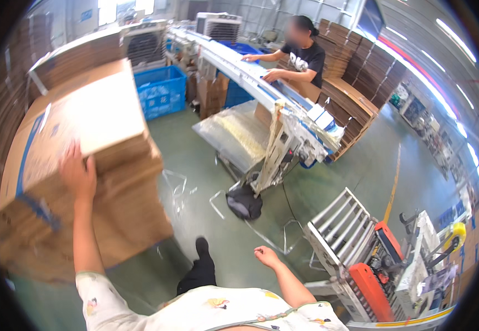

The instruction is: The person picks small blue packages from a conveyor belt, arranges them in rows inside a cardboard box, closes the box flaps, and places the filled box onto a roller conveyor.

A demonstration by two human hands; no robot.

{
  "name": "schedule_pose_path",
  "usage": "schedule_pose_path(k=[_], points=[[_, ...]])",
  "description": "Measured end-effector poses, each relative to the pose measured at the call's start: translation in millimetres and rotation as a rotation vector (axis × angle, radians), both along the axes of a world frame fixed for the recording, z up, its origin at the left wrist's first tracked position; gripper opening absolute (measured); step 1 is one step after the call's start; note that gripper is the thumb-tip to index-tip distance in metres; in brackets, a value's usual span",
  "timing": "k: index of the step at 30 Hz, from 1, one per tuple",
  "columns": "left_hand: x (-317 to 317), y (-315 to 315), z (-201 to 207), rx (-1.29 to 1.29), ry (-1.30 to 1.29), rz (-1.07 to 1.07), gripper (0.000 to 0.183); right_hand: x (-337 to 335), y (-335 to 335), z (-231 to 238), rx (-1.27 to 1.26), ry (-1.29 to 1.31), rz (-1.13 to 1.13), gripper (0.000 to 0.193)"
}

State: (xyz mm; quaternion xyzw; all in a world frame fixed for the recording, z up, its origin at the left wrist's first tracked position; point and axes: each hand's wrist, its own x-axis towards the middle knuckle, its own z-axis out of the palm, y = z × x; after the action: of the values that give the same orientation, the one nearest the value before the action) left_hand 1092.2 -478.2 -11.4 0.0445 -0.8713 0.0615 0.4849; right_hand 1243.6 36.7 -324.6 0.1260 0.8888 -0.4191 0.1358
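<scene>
If the stack [124, 201], at left, is shoved by the left hand [79, 171], flat on top, it could be skewed; the right hand [266, 256] (curled, grip indiscernible) is held apart; a foot [202, 249] could be snagged by straps [177, 205].

A stack of flattened brown cardboard cartons [123, 212] stands at the person's left, layers lying flat, edges uneven. The top sheet [96, 107] is light brown, with a blue band [28, 151] along its left side. The left hand [78, 170] rests on its near edge, fingers spread.
</scene>
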Motion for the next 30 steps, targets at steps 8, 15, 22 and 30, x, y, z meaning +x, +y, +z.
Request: schedule_pose_path(k=[8,15,22,30], points=[[-43,13,-38,0.027,0.123,0.040,0.040,-200,-5,-48,-0.430,-0.365,0.059,0.025],[-55,47,-15,0.223,0.206,0.298,0.040,-509,-213,228,-0.335,0.996,0.571,0.027],[-63,82,-18,0.477,0.485,0.764,0.033,-603,-403,332,-0.331,1.246,1.338,0.043],[-106,134,44,0.554,0.448,0.650,0.039,-616,-435,353,0.022,1.059,1.373,0.055]])
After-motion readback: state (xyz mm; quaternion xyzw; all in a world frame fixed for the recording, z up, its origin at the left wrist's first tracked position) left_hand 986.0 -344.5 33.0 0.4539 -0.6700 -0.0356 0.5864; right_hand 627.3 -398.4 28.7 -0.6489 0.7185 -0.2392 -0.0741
